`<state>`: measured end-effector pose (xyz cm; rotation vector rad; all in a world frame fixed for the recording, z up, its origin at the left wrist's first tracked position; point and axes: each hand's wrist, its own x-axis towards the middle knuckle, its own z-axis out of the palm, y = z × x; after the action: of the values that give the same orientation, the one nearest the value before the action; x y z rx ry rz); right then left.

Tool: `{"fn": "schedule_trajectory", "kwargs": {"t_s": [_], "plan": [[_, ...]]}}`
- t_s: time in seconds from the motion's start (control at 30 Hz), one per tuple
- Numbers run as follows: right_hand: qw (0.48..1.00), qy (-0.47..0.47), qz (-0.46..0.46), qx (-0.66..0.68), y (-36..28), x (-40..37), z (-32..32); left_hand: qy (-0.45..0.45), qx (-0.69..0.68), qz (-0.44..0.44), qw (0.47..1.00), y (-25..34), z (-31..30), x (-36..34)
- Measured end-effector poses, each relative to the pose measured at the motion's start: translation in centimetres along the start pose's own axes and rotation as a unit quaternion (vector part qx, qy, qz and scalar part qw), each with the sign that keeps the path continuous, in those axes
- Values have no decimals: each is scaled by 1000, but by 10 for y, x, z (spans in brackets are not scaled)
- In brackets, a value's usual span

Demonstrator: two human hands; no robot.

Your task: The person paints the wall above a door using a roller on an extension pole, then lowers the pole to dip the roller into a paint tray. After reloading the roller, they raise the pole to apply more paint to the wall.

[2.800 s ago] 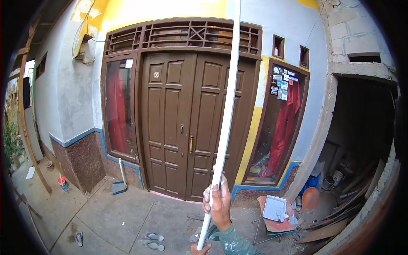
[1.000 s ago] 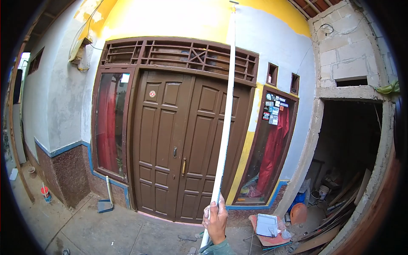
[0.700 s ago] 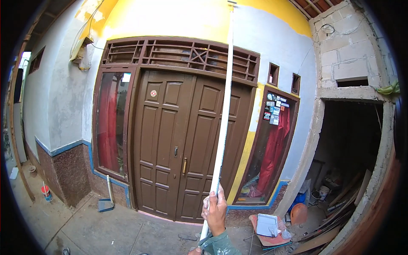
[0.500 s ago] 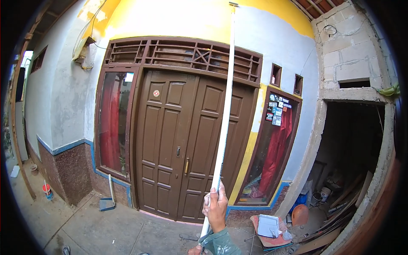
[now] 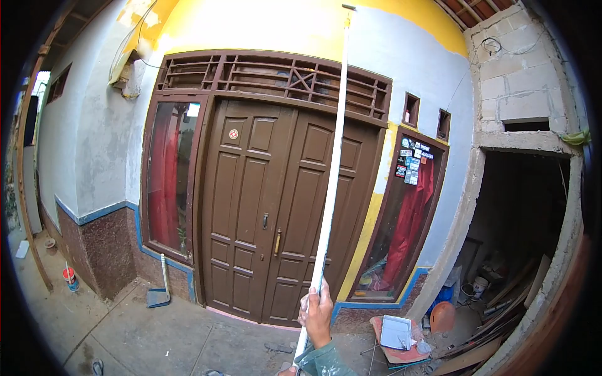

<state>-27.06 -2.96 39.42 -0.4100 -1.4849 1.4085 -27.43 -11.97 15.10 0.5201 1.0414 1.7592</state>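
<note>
A long white pole (image 5: 335, 169) rises slanting from the bottom edge past the double door. At its top end a paint roller (image 5: 348, 7) lies against the yellow part of the wall. Paint-smudged fingers of my right hand (image 5: 318, 316) wrap round the lower part of the pole; a green sleeve covers that wrist. Lower down, my left hand (image 5: 288, 371) is mostly cut off by the frame's bottom edge, close against the pole's end, and its fingers are largely hidden. Behind the pole stands the brown double door (image 5: 251, 188) with a barred transom above it.
A paint tray (image 5: 396, 332) sits on a small red stand at the lower right. Planks (image 5: 480, 354) and buckets crowd the dark doorway. A blue dustpan (image 5: 158, 297) stands by the left wall, with a red pot (image 5: 69, 276) further left. Slippers (image 5: 98, 368) lie on the floor.
The view has shifted slightly. The roller sits a little further right and the hands a little lower in the picture; less of my left hand shows. My right hand keeps its hold.
</note>
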Motion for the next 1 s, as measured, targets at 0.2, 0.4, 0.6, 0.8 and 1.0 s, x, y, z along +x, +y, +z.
{"fn": "schedule_trajectory", "kwargs": {"t_s": [0.2, 0.4, 0.6, 0.8, 1.0], "plan": [[1000, -10, -15, -5, 9, -12, 1, 13, -49, -68, 996, 8, -1, -17], [999, -28, -25, 33, -25, 15, 9, -56, -19, 23, 998, 30, 11, -1], [998, -35, -32, 44, -27, 17, 10, -63, -9, 10, 998, 39, 13, -4], [1000, -19, -4, 13, 10, -15, 1, -15, -13, -17, 1000, -3, -8, -16], [999, -26, -23, 25, -9, -2, 5, -23, 3, -28, 999, 22, 8, -20]]}}
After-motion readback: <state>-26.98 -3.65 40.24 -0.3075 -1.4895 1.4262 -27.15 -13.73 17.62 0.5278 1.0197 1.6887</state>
